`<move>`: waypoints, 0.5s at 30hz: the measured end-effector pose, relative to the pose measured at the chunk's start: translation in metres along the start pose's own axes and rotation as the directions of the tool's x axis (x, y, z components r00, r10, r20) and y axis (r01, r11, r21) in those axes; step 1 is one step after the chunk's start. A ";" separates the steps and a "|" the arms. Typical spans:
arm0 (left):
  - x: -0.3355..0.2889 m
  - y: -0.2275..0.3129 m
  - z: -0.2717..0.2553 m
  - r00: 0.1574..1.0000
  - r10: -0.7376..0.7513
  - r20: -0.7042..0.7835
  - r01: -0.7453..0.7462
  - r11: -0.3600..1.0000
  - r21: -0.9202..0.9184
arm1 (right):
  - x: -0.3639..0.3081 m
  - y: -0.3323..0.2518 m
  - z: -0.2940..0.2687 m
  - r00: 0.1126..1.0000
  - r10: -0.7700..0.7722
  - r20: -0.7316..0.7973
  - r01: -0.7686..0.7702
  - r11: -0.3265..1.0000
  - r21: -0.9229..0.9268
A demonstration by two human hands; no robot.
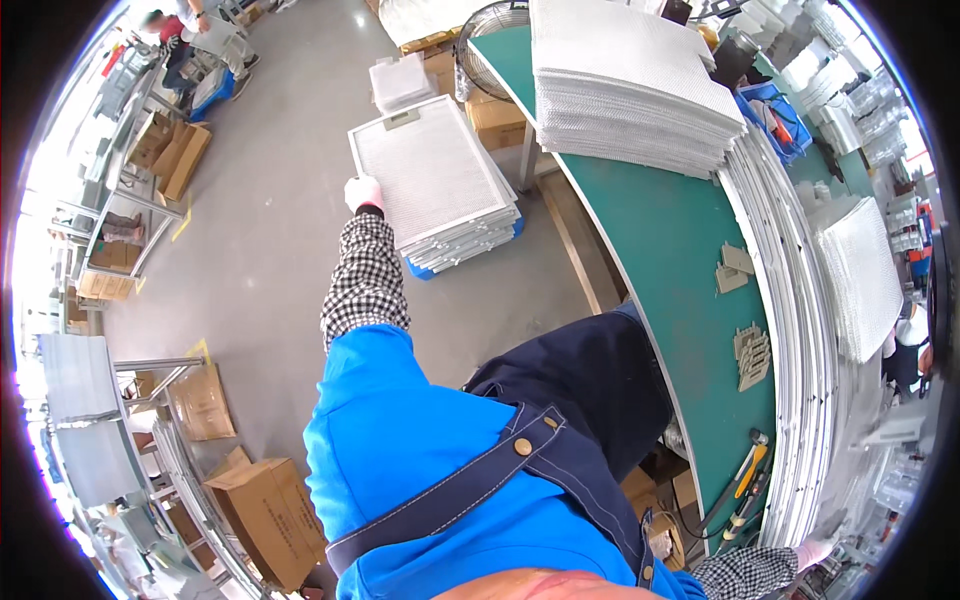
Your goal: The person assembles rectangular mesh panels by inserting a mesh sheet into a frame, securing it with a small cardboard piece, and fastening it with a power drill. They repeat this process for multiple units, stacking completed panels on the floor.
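My left hand [365, 193], in a light glove, is closed on the left edge of a framed mesh panel [435, 170]. This white-framed rectangle has a beige tab on its far edge. It lies over a stack of similar framed panels [462, 240], which rests on something blue near the floor. My right hand [813, 553], also gloved, reaches out at the lower right, beside the end of the long white metal strips [800, 380]. Its fingers are too small and blurred to read.
A green-topped table [650, 240] runs along my right, bearing a tall pile of mesh sheets [625, 90], small beige plates [752, 355] and a hammer [745, 465]. Behind the panels stands a fan [490, 45]. Cardboard boxes [270, 515] and racks line the left; people are at the far left.
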State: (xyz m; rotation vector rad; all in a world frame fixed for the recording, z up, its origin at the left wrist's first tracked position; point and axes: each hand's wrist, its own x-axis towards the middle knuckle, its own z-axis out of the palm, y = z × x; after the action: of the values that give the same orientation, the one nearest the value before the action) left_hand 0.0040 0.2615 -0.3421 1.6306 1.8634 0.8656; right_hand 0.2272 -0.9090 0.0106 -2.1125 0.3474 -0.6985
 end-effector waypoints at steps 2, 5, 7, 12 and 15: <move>0.021 -0.030 -0.021 0.997 -0.075 0.025 0.062 0.943 0.328 | 0.030 -0.012 0.012 0.979 -0.196 0.060 0.204 0.958 -0.199; -0.033 0.045 -0.020 0.990 -0.129 -0.055 0.140 0.920 0.366 | -0.022 -0.003 -0.035 0.965 -0.234 -0.122 0.216 0.966 -0.144; -0.031 0.044 -0.038 0.991 -0.134 -0.015 0.131 0.927 0.350 | -0.035 -0.002 -0.025 0.897 -0.405 -0.178 0.326 0.876 -0.355; -0.012 -0.016 -0.033 0.838 0.151 0.525 -0.520 0.512 0.684 | -0.054 -0.006 -0.018 0.909 -0.355 -0.217 0.177 0.803 -0.570; -0.029 -0.021 -0.031 0.993 0.000 0.115 -0.044 0.921 0.387 | -0.045 -0.006 -0.001 0.926 -0.347 -0.150 0.185 0.763 -0.620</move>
State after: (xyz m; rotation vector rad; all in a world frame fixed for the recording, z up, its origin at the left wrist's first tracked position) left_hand -0.0283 0.2269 -0.3376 1.8913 2.0319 0.4130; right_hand 0.1905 -0.8852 0.0002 -2.7154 0.4548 -1.1609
